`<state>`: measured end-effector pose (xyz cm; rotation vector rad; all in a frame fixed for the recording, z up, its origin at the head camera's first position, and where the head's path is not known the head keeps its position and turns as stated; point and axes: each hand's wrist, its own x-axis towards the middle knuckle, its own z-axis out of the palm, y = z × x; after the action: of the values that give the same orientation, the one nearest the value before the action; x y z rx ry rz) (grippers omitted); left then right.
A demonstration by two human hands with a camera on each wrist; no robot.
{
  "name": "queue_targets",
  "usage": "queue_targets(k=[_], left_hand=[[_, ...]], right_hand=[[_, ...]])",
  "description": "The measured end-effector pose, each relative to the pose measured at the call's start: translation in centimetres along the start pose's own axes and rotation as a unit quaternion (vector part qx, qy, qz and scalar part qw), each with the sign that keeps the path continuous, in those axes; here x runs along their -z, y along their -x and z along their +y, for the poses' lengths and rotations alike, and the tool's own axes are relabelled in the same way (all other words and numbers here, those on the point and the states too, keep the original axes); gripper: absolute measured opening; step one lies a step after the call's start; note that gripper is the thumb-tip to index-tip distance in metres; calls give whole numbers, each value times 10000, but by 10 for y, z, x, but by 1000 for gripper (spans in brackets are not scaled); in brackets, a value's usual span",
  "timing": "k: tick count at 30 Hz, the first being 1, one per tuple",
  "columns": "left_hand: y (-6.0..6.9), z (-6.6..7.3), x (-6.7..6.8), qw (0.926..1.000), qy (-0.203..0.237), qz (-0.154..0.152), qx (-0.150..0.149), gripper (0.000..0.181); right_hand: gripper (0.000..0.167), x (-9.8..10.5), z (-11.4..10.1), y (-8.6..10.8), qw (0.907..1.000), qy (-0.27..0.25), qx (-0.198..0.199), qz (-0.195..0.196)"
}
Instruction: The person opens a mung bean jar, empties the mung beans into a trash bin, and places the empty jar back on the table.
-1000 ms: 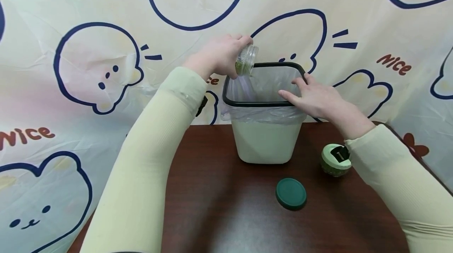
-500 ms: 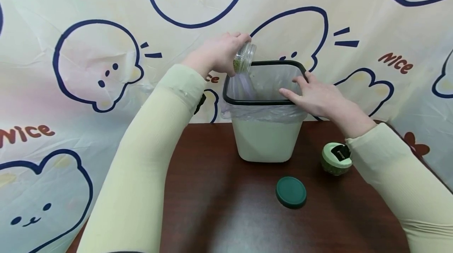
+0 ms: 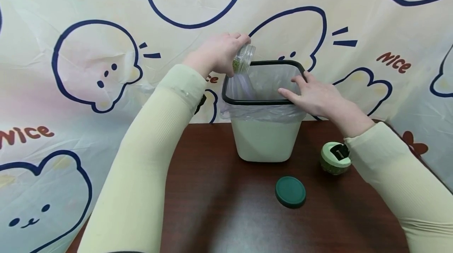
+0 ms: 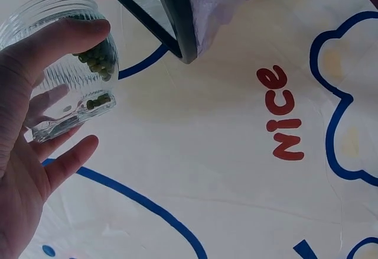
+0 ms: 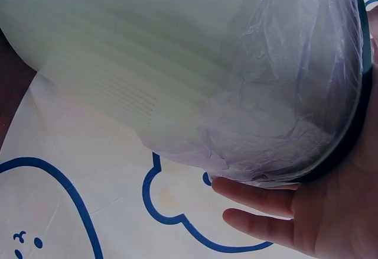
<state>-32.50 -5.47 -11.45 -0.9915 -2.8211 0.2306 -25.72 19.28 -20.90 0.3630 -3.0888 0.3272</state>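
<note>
The left hand (image 3: 221, 54) grips a clear ribbed glass jar (image 3: 243, 59), tilted with its mouth over the left rim of a pale green bin (image 3: 265, 139). Small green pieces (image 4: 99, 61) lie inside the jar (image 4: 71, 81) in the left wrist view, where the left hand (image 4: 35, 111) has its thumb across the glass. A translucent bag lines the bin, folded out under the black rim (image 3: 262, 103). On the bin's right rim rests the right hand (image 3: 316, 95), some fingers outside, as the right wrist view shows with the right hand (image 5: 319, 217) beside the bag (image 5: 266, 129).
A dark green round lid (image 3: 290, 191) lies on the brown table (image 3: 226, 206) in front of the bin. Right of it stands a small container with a light green top (image 3: 335, 158), close to the right sleeve. A patterned cloth (image 3: 106, 135) hangs behind.
Over the last second the jar has shifted slightly left and up in the left hand. The right hand stays on the rim.
</note>
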Motion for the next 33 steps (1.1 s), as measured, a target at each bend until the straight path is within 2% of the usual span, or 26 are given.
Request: queue_targets(k=[4,9,14,17,27,33], left_hand=[[1,0,4,10000,-48,36,-70,89],[2,2,11,9996,-169,242,-30,91],[0,5,5,9989,-457,-4,-127,90],[-1,5,0,9988,-450,-100,-152,89],[0,1,-6,9987,-465,-67,-210,87],[1,0,-5,9988,-411,70,-270,85]], right_hand=[[96,0,0,-1,10000,-9,8,-2],[96,0,0,-1,10000,-8,25,-22],[96,0,0,-1,10000,-18,23,-17],[96,-1,0,-1,10000,-27,22,-10],[95,-1,0,-1,10000,-52,10,11],[95,-2,1,0,10000,-39,29,37]])
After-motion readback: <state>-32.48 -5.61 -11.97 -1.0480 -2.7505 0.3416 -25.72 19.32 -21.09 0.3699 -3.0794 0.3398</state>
